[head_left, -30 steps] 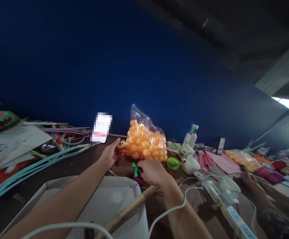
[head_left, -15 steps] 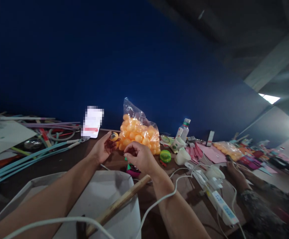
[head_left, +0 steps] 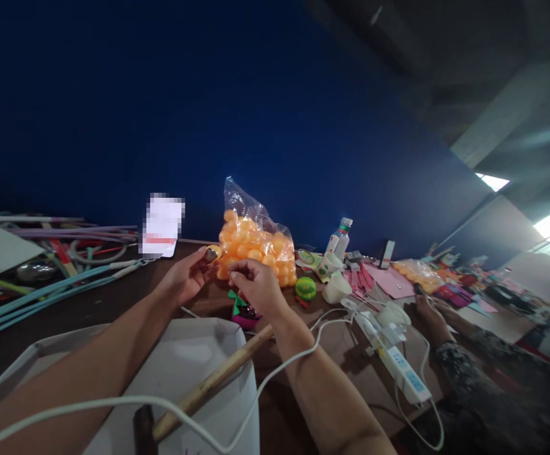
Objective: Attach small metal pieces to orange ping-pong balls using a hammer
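Left fingers point(head_left: 199, 256) pinching orange ball point(head_left: 215, 252), right fingers point(head_left: 246, 266) bent, grip unclear, white cable point(head_left: 127, 399) crossing hammer point(head_left: 213, 383)

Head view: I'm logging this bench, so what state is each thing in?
Left hand: fingers closed on small round piece
Right hand: fingers curled, contents unclear
Clear bag: upright, bulging with orange balls
Bottle: capped
Left phone: propped up, screen lit
Right phone: propped up
Hammer: lying aslant
Power strip: some sockets free

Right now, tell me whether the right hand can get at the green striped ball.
Probably yes: the green ball sits to the right of the right hand, with nothing visible between them.
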`<move>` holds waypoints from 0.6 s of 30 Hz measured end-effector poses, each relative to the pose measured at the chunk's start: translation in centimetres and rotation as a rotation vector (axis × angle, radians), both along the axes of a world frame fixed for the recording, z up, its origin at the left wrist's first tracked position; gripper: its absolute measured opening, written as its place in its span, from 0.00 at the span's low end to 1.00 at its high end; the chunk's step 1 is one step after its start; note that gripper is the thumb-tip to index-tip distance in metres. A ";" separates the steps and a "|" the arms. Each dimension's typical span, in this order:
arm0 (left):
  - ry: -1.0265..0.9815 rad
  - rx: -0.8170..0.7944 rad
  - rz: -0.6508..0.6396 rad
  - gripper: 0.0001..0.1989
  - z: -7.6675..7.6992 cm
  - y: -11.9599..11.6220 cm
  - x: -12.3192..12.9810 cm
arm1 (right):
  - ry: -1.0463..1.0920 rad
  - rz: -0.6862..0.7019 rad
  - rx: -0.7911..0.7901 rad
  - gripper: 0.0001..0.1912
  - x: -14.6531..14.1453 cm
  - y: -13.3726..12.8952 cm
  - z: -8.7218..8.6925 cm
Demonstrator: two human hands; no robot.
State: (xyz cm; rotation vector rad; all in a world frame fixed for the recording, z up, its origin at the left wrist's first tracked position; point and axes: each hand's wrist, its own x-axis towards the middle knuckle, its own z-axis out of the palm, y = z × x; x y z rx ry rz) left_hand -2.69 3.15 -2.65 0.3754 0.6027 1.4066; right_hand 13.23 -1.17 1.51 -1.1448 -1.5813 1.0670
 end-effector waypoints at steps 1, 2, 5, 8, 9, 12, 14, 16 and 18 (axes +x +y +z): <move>-0.002 0.012 -0.006 0.10 -0.1 0.1 0.0 | 0.005 -0.002 -0.012 0.08 0.0 0.0 0.1; -0.003 0.022 -0.018 0.11 -0.1 0.2 -0.1 | 0.004 -0.002 -0.023 0.08 0.0 -0.1 0.1; -0.005 0.044 -0.072 0.17 -0.3 0.4 -0.2 | -0.011 0.002 -0.038 0.10 0.0 -0.1 0.1; 0.002 0.057 -0.089 0.17 -0.4 0.4 -0.2 | 0.014 0.000 -0.004 0.11 0.2 0.2 -0.2; 0.007 0.061 -0.084 0.16 -0.4 0.4 -0.2 | 0.034 -0.004 0.016 0.11 0.2 0.3 -0.4; 0.031 0.070 -0.079 0.11 -0.4 0.1 -0.1 | 0.110 -0.009 0.053 0.11 0.3 0.8 -0.8; 0.057 0.073 -0.098 0.10 -0.3 -0.1 -0.1 | 0.165 -0.013 0.045 0.13 0.3 1.1 -1.1; 0.078 0.082 -0.124 0.09 -0.3 -0.3 -0.1 | 0.209 -0.016 0.025 0.14 0.3 1.3 -1.3; 0.092 0.093 -0.140 0.09 -0.3 -0.4 -0.2 | 0.244 -0.015 0.012 0.12 0.2 1.3 -1.4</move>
